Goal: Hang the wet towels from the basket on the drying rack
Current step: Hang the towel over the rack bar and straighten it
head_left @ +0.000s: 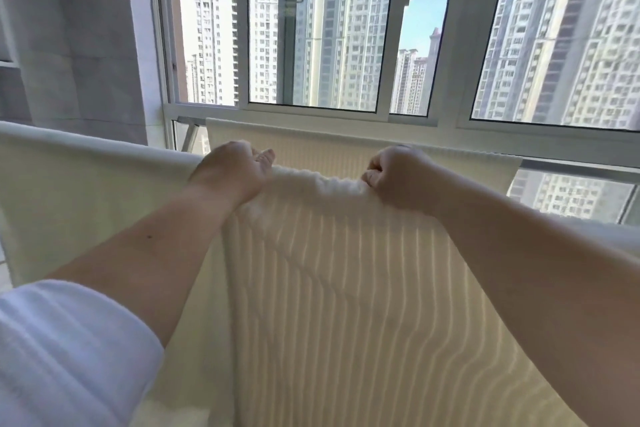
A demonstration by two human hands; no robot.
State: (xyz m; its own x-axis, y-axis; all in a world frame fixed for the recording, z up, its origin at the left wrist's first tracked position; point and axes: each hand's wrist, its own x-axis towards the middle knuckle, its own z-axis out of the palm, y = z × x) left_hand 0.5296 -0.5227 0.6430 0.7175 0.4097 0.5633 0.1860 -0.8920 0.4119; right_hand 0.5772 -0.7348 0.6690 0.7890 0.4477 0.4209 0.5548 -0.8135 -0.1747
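A big window (346, 28) fills the far wall, and many tall buildings (571, 35) stand outside it under a blue sky. I count three cream towels. The ribbed towel (346, 305) is the nearest one and the biggest to look at. It hangs straight down from the two hands, and its top edge is bunched up between them. A second ribbed towel (311, 146) hangs just past the fingers, below the window frame. A third, smoother towel (69, 191) hangs out to the side of the left hand and runs behind the left arm.

Only a little of the drying rack (190, 135) shows. It is a grey bar and a slanted leg, past the left hand and close to the window corner. What the towels hang on is hidden by the cloth.

Two bare arms reach forward. One white sleeve (62, 350) shows on the left arm.

The left hand (230, 168) holds the top edge of the near towel. Its fingers (265, 158) are curled over the cloth. The right hand (398, 173) is closed in a fist on the same edge, with the fingers tucked tight around the bunched cloth. The two hands are level with each other, with a short bit of puckered towel between them.
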